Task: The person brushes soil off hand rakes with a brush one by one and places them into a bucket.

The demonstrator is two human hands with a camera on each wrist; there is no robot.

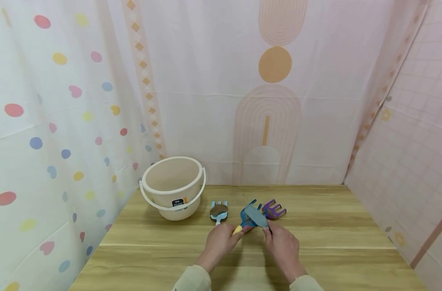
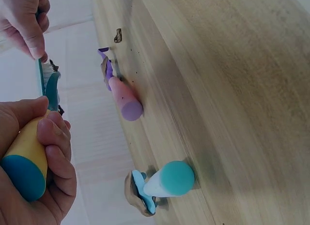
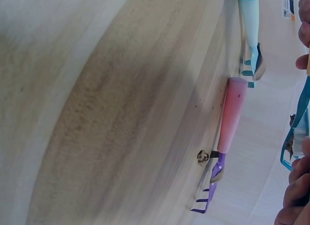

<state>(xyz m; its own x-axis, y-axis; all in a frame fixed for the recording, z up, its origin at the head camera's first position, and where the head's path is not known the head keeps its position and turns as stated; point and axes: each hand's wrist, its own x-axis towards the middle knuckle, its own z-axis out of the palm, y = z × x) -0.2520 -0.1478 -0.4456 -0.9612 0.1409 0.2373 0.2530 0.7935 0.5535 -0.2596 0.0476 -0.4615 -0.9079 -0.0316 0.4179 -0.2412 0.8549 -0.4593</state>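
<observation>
The blue rake was above the counter, its handle held in the left hand; the right hand held a brush against the rake. A purple rake lay nearby.

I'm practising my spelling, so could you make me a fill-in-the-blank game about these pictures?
1. The left hand grips the blue clawed rake by its ____ handle.
2. The purple clawed rake has a ____ handle.
3. In the head view, the round white plastic bucket stands to the ____ of the light-blue clawed rake.
Missing words: yellow; pink; left.
</observation>
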